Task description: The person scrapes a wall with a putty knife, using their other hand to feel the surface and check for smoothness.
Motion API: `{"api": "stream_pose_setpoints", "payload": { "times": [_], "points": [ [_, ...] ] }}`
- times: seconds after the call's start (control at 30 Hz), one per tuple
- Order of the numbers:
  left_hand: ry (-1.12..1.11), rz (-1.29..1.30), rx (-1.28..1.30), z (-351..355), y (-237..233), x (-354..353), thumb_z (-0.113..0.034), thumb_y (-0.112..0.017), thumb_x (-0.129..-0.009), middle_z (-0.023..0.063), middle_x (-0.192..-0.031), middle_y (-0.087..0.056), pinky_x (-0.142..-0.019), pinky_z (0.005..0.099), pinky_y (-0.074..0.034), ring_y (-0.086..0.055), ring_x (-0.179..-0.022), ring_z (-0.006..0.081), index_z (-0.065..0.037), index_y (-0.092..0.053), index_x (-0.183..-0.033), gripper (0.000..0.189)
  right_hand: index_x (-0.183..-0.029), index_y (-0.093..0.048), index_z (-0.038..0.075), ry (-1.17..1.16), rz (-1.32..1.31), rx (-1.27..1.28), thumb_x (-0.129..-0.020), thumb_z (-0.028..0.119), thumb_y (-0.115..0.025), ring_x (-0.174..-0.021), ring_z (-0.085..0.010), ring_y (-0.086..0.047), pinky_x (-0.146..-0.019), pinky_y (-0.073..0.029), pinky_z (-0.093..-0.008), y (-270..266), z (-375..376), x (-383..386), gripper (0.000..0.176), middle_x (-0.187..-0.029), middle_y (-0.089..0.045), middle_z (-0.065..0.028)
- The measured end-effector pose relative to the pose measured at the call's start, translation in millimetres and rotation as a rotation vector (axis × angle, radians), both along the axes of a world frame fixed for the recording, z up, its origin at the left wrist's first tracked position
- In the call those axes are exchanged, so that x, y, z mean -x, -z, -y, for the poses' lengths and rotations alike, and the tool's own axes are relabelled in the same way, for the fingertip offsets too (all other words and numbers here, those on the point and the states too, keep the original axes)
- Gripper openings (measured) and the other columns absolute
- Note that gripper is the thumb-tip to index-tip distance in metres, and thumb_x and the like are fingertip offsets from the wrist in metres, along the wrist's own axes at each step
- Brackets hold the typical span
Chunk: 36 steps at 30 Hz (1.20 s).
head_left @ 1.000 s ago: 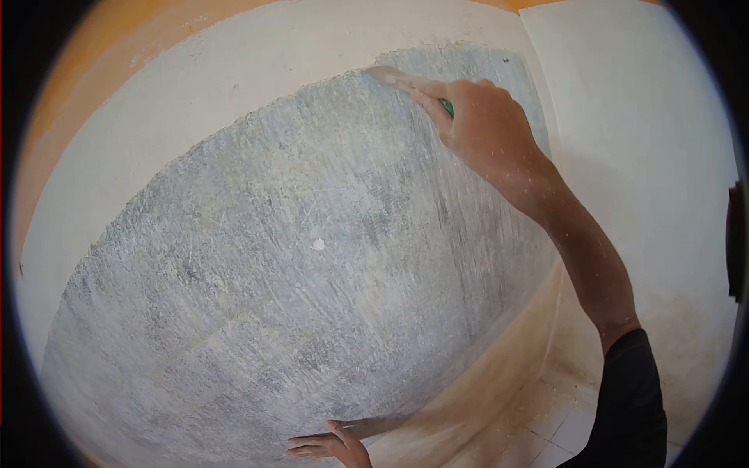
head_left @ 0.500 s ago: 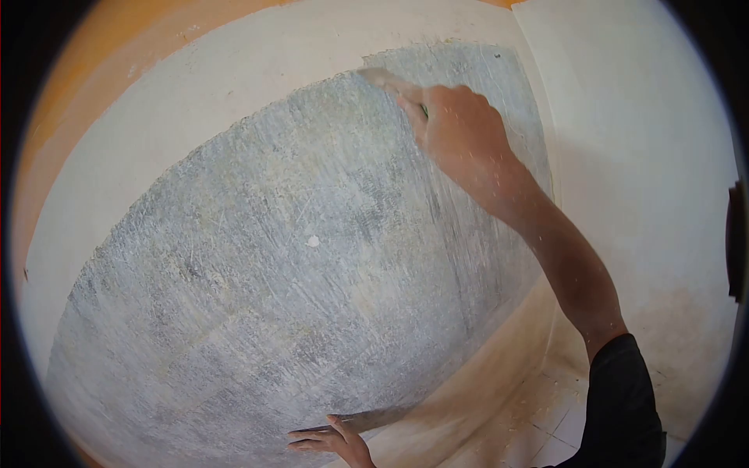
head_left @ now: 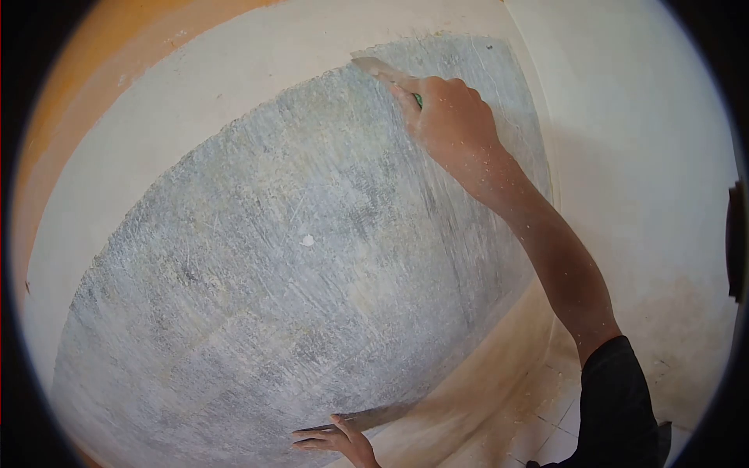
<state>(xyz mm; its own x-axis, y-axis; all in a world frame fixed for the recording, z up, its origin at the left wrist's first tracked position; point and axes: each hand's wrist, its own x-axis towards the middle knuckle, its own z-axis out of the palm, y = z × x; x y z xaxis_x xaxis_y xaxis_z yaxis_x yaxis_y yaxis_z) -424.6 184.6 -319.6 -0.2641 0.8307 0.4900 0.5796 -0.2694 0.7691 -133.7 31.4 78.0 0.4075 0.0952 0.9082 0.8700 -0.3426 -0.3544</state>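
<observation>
My right hand (head_left: 456,125) is closed round a scraper, with a bit of its green handle (head_left: 418,101) showing between the fingers. The scraper's flat blade (head_left: 376,67) lies against the wall where the bare grey area (head_left: 273,281) meets the whitish paint (head_left: 195,86). Most of the handle is hidden in my grip. Low in the view, my left hand (head_left: 347,442) rests at the lower part of the grey area, empty, its fingers stretched out and a dark shadow beside them.
A pale side wall (head_left: 624,156) meets this wall at a corner on the right. Orange paint (head_left: 58,117) bands the upper left. White floor tiles (head_left: 558,409) show at the lower right, and a dark object (head_left: 735,242) stands at the right edge.
The scraper blade has moved slightly up along the paint edge with my right hand. My left hand keeps its place, and the whole view has shifted a little.
</observation>
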Motion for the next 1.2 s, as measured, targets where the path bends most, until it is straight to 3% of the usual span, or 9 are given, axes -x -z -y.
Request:
{"api": "stream_pose_setpoints", "payload": {
  "times": [0.2, 0.37, 0.4, 0.47, 0.57, 0.73, 0.9, 1.0, 1.2],
  "points": [
    [-0.041, -0.034, 0.027, -4, 2, -1, -0.067, -0.036, -0.095, 0.0350, -0.151, 0.027, -0.115, 0.0606, 0.002, 0.023, -0.143, 0.0472, -0.005, 0.016, -0.153, 0.099, -0.110, -0.073, 0.007, 0.017, -0.012, 0.038, -0.101, 0.030, -0.052, -0.051, -0.0196, -0.061, -0.053, -0.053, -0.0332, 2, 4, -2, 0.032, -0.064, -0.065, -0.0113],
    [-0.062, -0.035, 0.042, -7, 3, -4, -0.067, -0.035, -0.095, 0.0356, -0.151, 0.026, -0.115, 0.0608, 0.003, 0.023, -0.143, 0.0479, -0.005, 0.016, -0.152, 0.099, -0.113, -0.072, 0.011, 0.137, 0.243, -0.135, -0.101, 0.031, -0.051, -0.050, -0.0192, -0.060, -0.055, -0.053, -0.0343, -10, -12, -21, 0.031, -0.059, -0.063, -0.0100],
    [-0.076, -0.045, 0.069, -8, 3, -4, -0.067, -0.035, -0.096, 0.0362, -0.151, 0.026, -0.115, 0.0609, 0.003, 0.023, -0.143, 0.0483, -0.004, 0.016, -0.152, 0.099, -0.113, -0.072, 0.011, 0.138, 0.244, -0.136, -0.101, 0.031, -0.051, -0.050, -0.0192, -0.060, -0.055, -0.053, -0.0343, -13, -3, -6, 0.031, -0.059, -0.063, -0.0100],
    [-0.053, -0.045, 0.049, -4, -1, -2, -0.066, -0.035, -0.096, 0.0370, -0.150, 0.025, -0.115, 0.0612, 0.002, 0.022, -0.143, 0.0488, -0.003, 0.016, -0.152, 0.099, -0.113, -0.072, 0.013, -0.084, -0.120, 0.125, -0.102, 0.032, -0.050, -0.052, -0.0190, -0.061, -0.059, -0.054, -0.0362, -7, 14, 26, 0.031, -0.058, -0.062, -0.0102],
    [-0.033, -0.038, 0.042, 0, 1, 0, -0.066, -0.035, -0.096, 0.0383, -0.150, 0.025, -0.114, 0.0618, 0.002, 0.022, -0.142, 0.0493, -0.002, 0.016, -0.152, 0.099, -0.113, -0.072, 0.013, -0.042, -0.069, 0.123, -0.101, 0.031, -0.050, -0.052, -0.0204, -0.061, -0.060, -0.054, -0.0375, 16, 5, 22, 0.031, -0.059, -0.062, -0.0107],
    [-0.044, -0.062, -0.018, -15, 10, 0, -0.066, -0.036, -0.095, 0.0385, -0.149, 0.026, -0.114, 0.0621, 0.004, 0.023, -0.142, 0.0490, -0.001, 0.017, -0.151, 0.100, -0.115, -0.072, 0.014, 0.012, 0.082, 0.012, -0.101, 0.029, -0.052, -0.050, -0.0207, -0.058, -0.058, -0.053, -0.0347, -5, 1, 18, 0.029, -0.061, -0.063, -0.0114],
    [-0.037, -0.031, 0.049, -5, 0, -2, -0.066, -0.035, -0.096, 0.0375, -0.150, 0.025, -0.114, 0.0618, 0.003, 0.023, -0.142, 0.0488, -0.003, 0.016, -0.152, 0.099, -0.116, -0.072, 0.014, -0.034, -0.053, 0.102, -0.101, 0.029, -0.052, -0.052, -0.0208, -0.060, -0.059, -0.053, -0.0332, -3, 2, 20, 0.029, -0.066, -0.065, -0.0126],
    [-0.004, -0.017, 0.034, -2, -2, 2, -0.066, -0.036, -0.095, 0.0365, -0.150, 0.026, -0.114, 0.0615, 0.003, 0.024, -0.142, 0.0484, -0.005, 0.016, -0.152, 0.099, -0.113, -0.071, 0.009, 0.004, 0.043, 0.067, -0.102, 0.025, -0.047, -0.061, -0.0241, -0.066, -0.060, -0.056, -0.0381, 0, 9, 20, 0.030, -0.073, -0.068, -0.0118],
    [0.064, 0.056, 0.043, 3, -4, 5, -0.063, -0.041, -0.095, 0.0363, -0.150, 0.027, -0.114, 0.0628, 0.004, 0.023, -0.142, 0.0498, -0.004, 0.017, -0.152, 0.100, -0.124, -0.067, 0.024, -0.027, 0.081, 0.002, -0.103, 0.026, -0.046, -0.059, -0.0226, -0.065, -0.060, -0.056, -0.0382, -12, 6, 11, 0.030, -0.067, -0.066, -0.0102]
  ]
}}
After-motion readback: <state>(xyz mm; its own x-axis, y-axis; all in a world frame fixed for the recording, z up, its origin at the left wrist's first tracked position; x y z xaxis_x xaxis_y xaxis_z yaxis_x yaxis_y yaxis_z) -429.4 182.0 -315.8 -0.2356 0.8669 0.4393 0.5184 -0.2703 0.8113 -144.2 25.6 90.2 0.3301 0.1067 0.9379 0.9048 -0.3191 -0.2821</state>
